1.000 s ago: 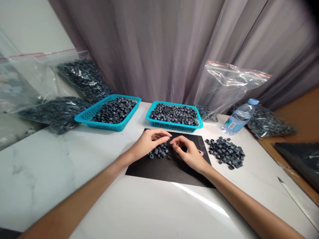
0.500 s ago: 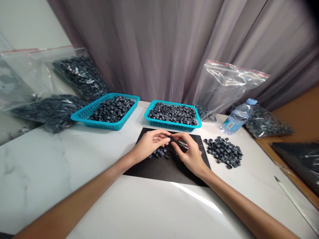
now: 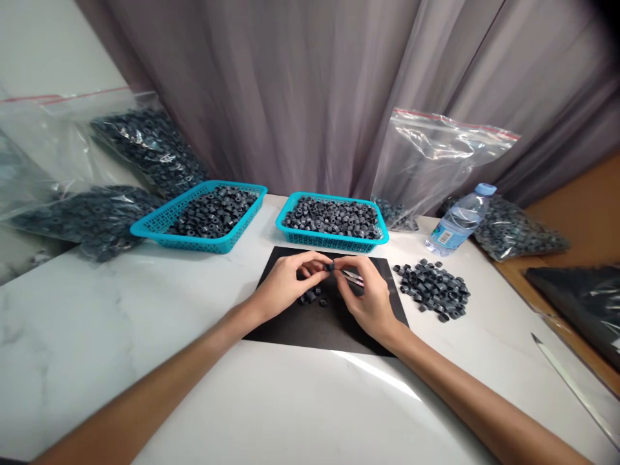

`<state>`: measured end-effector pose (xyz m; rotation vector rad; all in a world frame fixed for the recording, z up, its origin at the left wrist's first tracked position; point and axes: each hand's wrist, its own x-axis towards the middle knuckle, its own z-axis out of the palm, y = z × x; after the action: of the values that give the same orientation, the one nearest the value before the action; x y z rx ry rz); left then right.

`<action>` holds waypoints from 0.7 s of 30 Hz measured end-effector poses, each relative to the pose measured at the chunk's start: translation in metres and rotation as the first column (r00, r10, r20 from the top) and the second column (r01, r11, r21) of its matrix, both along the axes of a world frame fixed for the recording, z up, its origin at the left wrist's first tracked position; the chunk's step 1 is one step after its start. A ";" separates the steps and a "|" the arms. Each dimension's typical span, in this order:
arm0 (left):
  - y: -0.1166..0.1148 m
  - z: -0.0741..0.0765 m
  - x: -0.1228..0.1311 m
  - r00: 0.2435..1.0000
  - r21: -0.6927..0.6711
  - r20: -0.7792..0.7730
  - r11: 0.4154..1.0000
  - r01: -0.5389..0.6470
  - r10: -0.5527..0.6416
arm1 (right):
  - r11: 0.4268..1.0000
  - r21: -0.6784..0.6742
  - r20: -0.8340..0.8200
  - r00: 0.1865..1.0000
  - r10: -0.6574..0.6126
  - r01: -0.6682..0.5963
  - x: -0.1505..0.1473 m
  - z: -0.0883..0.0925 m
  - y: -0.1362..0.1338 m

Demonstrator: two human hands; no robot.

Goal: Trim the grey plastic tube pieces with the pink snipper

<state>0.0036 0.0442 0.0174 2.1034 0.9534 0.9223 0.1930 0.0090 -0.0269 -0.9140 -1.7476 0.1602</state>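
Observation:
Above the black mat, a small dark grey plastic ring is pinched between the fingertips of my left hand. The thumb and forefinger of my right hand close on the ring's other side. Pointed metal blades, like those of small scissors, show behind my right fingers; whether that hand holds them or they lie on the mat, I cannot tell. Several loose rings lie on the mat below my left hand, partly hidden by it.
Two turquoise baskets of grey rings stand at the back. Right of the mat are a ring pile and a water bottle. Clear zip bags of rings flank the baskets. A pale pointed strip lies far right.
My fingertips have come together around the ring, which now shows more plainly between them. The whole view has shifted slightly.

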 end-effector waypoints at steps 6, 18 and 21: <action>-0.003 0.003 0.001 0.999 -0.015 0.030 1.000 -0.015 0.015 | 1.000 0.000 0.044 0.999 0.012 -0.012 -0.001 0.002 -0.001; -0.002 -0.001 0.000 0.997 0.092 -0.023 0.993 -0.068 0.070 | 0.999 -0.031 0.006 1.000 0.031 -0.031 -0.003 0.003 -0.002; -0.001 -0.003 0.000 0.998 0.090 -0.027 0.994 -0.060 0.063 | 0.996 -0.086 -0.039 0.999 0.025 -0.028 -0.002 0.003 0.000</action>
<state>0.0034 0.0429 0.0141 2.1790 1.0146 0.9836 0.1905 0.0086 -0.0242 -0.9448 -1.7297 0.2710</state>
